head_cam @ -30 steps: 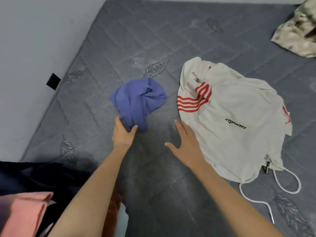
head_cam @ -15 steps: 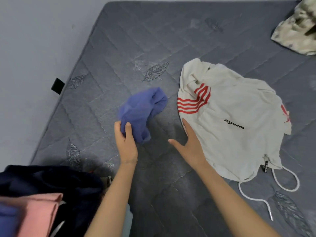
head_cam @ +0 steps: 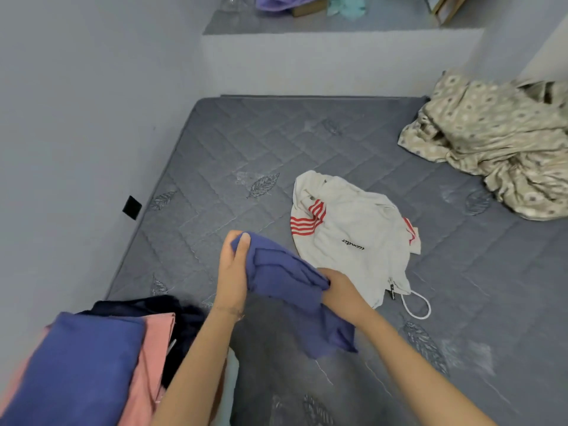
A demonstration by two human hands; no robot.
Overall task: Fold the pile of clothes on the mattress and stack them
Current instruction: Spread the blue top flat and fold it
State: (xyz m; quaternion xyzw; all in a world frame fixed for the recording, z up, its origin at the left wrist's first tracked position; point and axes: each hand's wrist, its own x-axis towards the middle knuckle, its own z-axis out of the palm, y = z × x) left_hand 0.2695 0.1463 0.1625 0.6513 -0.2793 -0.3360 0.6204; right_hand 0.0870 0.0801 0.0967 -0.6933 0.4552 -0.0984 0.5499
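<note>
Over mattress (head_cam: 276,142), left hand (head_cam: 232,272), right hand (head_cam: 341,290) fingers curled round blue garment (head_cam: 285,281); white hoodie (head_cam: 353,229) lies beside.

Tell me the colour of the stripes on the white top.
Red: the stripes on the top show best in the head view.

Both hands gripping, forearms extended.
Left hand (head_cam: 231,272) clasps the blue garment (head_cam: 285,281), thumb on top; right hand (head_cam: 339,292) clutches it just right.

Stack (head_cam: 92,364) front-L; hoodie (head_cam: 353,229) mid mattress (head_cam: 230,142); bedding (head_cam: 498,142) back-R corner.
</note>
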